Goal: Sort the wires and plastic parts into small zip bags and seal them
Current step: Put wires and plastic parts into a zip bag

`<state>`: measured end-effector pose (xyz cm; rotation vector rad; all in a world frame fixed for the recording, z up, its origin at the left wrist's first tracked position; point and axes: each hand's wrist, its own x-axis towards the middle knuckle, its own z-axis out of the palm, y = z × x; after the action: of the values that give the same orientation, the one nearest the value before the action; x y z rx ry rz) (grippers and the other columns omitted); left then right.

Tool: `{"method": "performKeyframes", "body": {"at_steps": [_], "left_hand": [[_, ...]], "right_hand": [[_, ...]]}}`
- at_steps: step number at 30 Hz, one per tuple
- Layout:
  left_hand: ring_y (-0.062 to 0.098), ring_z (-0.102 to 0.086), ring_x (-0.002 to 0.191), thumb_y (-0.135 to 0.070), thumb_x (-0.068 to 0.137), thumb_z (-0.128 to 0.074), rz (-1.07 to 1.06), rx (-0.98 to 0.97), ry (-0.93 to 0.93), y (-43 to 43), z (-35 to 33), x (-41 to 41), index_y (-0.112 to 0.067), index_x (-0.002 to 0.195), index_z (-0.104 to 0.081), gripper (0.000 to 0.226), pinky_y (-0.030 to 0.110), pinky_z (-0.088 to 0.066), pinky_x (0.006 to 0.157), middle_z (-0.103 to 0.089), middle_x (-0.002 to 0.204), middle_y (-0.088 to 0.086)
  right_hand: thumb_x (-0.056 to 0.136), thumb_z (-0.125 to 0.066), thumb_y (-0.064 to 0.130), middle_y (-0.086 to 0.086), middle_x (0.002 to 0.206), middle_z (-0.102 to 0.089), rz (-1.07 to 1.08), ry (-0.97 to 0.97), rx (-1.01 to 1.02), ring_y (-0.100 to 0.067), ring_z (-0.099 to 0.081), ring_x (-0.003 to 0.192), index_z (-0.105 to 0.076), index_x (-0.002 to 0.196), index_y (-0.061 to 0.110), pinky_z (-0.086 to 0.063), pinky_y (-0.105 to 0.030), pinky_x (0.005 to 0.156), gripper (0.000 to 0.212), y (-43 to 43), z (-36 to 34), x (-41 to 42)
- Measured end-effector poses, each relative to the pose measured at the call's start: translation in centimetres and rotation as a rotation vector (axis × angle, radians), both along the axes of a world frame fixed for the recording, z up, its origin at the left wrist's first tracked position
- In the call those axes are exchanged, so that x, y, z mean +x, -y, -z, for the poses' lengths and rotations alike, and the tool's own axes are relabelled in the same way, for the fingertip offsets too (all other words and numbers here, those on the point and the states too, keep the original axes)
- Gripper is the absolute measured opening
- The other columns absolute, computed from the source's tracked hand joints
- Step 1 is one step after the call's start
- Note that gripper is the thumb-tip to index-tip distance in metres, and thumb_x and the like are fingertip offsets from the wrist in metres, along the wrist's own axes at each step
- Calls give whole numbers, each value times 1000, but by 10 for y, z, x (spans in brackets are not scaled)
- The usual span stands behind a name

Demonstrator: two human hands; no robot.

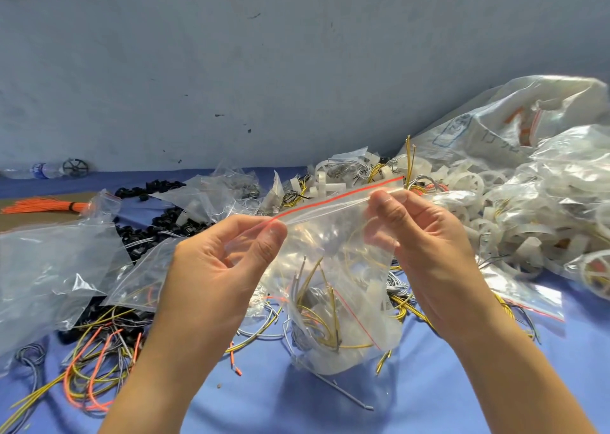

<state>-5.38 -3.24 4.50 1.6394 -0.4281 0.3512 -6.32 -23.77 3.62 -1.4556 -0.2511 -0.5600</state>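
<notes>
Both hands, left and right, pinch the filled zip bag by its red-lined strip; sealing well likely means pressing steadily end to end.

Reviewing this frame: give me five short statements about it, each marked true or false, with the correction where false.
1. The left hand and right hand both pinch the top edge of the zip bag. True.
2. The held bag is empty. False: it holds yellow wires and white plastic parts.
3. The bag's top stripe is blue. False: it is a red stripe.
4. An orange wire bundle lies at the far left. True.
5. The water bottle stands upright beside the right hand. False: it lies on its side at the far left.
</notes>
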Motion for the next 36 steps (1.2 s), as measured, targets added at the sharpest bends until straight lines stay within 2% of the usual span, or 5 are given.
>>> {"method": "performKeyframes", "body": {"at_steps": [3,8,17,28,36], "left_hand": [[-4,-67,74,-44,76,-69,9,21,-9,-1,0,0,-34,84,-74,14,2,-43,65,-74,78,-13],[-5,-67,86,-47,76,-67,14,100,16,-3,-5,-3,-41,93,-72,18,8,-47,72,-73,90,-22],[-13,-59,95,-36,88,-64,-7,531,313,16,-31,-9,-29,99,-73,16,-1,-36,78,-70,93,-21],[-6,-62,80,-41,87,-62,-82,529,385,22,-27,-7,-27,81,-65,16,9,-41,68,-67,79,-17],[1,-62,83,-45,88,-55,-124,545,422,23,-20,-9,-28,82,-60,18,30,-45,71,-64,81,-18]], "right_hand": [[71,-74,50,5,73,-69,14,-48,-8,-10,-58,70,-75,76,22,-52,-39,83,29,1,1,0],[75,-72,41,8,70,-68,22,4,-7,-4,-57,65,-76,75,20,-46,-14,64,21,-2,-1,-4],[84,-69,24,1,84,-76,-60,104,-135,-9,-68,78,-77,84,18,-51,-18,71,9,-13,-3,-9],[87,-67,31,-1,86,-73,40,79,-95,-26,-66,81,-73,89,25,-54,-36,79,9,-32,-3,-12],[87,-68,30,11,63,-63,209,32,73,-4,-54,60,-70,74,30,-44,-13,57,13,-26,-3,-7]]}}
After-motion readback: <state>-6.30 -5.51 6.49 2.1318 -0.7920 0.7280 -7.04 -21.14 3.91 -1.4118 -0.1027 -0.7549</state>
